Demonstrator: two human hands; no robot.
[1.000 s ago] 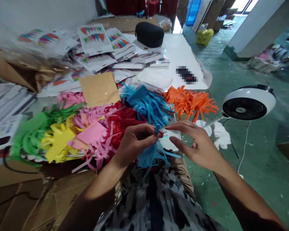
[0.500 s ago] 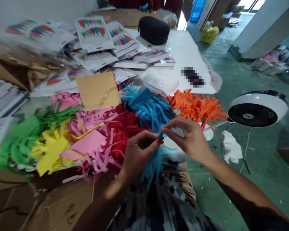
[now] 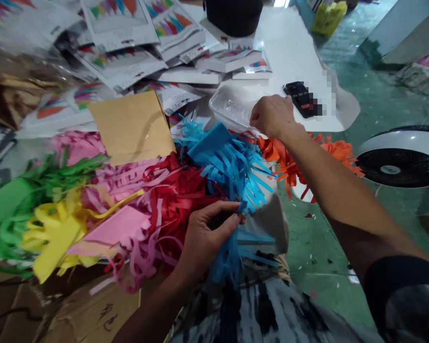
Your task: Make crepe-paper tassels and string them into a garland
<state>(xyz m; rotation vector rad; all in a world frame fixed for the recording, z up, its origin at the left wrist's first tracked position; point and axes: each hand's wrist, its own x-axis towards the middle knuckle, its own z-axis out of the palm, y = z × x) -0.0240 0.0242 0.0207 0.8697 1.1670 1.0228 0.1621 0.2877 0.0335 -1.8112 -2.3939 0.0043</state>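
Observation:
My left hand (image 3: 214, 228) pinches the folded top of a blue paper tassel (image 3: 229, 257), whose cut strips hang below the fingers over my lap. My right hand (image 3: 273, 116) is at the right end of a clear plastic tray (image 3: 227, 105). Its fingers curl down and inward; the fingertips are mostly hidden, and so is anything between them. Between the hands lies a pile of blue fringed paper (image 3: 218, 147). Orange fringed paper (image 3: 329, 150) lies partly under my right forearm.
Red (image 3: 178, 186), pink (image 3: 117, 228), yellow (image 3: 57, 231) and green (image 3: 14, 200) fringed paper spreads leftward. A tan card (image 3: 132, 126), printed packets (image 3: 121, 66), a black case (image 3: 234, 16) and a phone (image 3: 300, 97) lie farther back. A fan (image 3: 403, 157) stands to the right.
My right hand has left the top of the blue tassel and moved forward to the clear tray. My left hand keeps its pinch. The view has tipped down and come closer.

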